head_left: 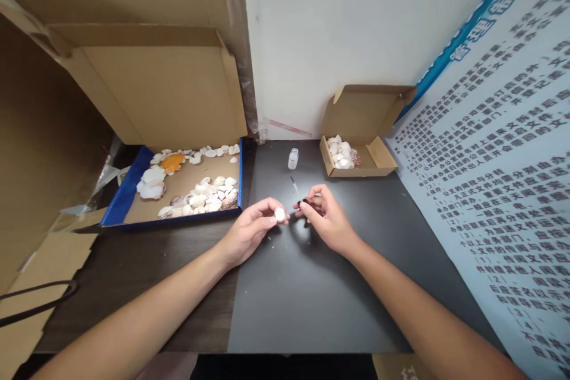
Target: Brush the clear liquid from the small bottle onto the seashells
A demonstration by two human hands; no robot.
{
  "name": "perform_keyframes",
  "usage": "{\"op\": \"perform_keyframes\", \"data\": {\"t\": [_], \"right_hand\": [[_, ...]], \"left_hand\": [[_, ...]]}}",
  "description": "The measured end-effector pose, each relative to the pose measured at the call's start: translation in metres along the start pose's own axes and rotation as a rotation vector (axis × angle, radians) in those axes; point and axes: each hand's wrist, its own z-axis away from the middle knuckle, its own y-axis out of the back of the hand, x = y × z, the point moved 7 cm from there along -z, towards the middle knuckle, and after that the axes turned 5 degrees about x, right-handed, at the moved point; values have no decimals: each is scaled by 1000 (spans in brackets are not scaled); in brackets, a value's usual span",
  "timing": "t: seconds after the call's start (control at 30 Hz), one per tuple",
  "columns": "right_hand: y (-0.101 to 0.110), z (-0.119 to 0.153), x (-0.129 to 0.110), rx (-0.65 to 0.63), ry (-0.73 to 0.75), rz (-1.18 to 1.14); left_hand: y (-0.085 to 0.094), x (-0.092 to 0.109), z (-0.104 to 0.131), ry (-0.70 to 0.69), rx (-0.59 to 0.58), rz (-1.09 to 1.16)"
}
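Note:
Between the thumb and fingers of my left hand (253, 227) is a small white seashell (279, 214), held just above the grey mat. My right hand (328, 217) pinches the black cap of a small applicator brush (295, 186); its thin stem and dark tip point up and away from me. The brush is apart from the shell, and the two hands are close together. Beyond them stands a small clear glass bottle (293, 159) with a pale label and no cap on it.
At the left lies a blue-edged cardboard box (146, 205) with many shells inside, one orange shell (172, 162) among them. A smaller open box (369, 173) at the back right holds white shells. A printed sheet (499, 148) borders the right side; tiny bits lie on the grey mat (312, 309).

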Motion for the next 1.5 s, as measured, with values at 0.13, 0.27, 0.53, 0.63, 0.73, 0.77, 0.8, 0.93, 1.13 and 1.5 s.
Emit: {"op": "perform_keyframes", "data": {"t": [0.13, 0.27, 0.53, 0.63, 0.73, 0.77, 0.8, 0.93, 1.13, 1.5], "right_hand": [[-18, 8, 3, -43, -24, -92], [-30, 15, -3, -56, 37, -65], [-43, 16, -4, -35, 36, -150], [-41, 15, -4, -16, -1, -256], [-37, 11, -3, -1, -21, -319], [-36, 10, -3, 2, -24, -337], [-34, 9, -3, 1, -28, -355], [-32, 6, -2, -29, -53, -391], [-30, 7, 1, -60, -68, -338], [-36, 7, 4, -184, -126, -308]], "left_hand": [[-7, 11, 6, -68, -72, 104], [-10, 13, 9, -92, -123, 91], [-11, 16, 10, -159, -115, 68], [-10, 17, 10, -177, -116, 54], [-9, 15, 10, -171, -113, 40], [-9, 15, 9, -172, -115, 35], [-9, 15, 9, -175, -112, 33], [-8, 15, 8, -188, -100, 63], [-6, 16, 9, -203, -97, 120], [-8, 13, 6, -173, -80, 166]]}}
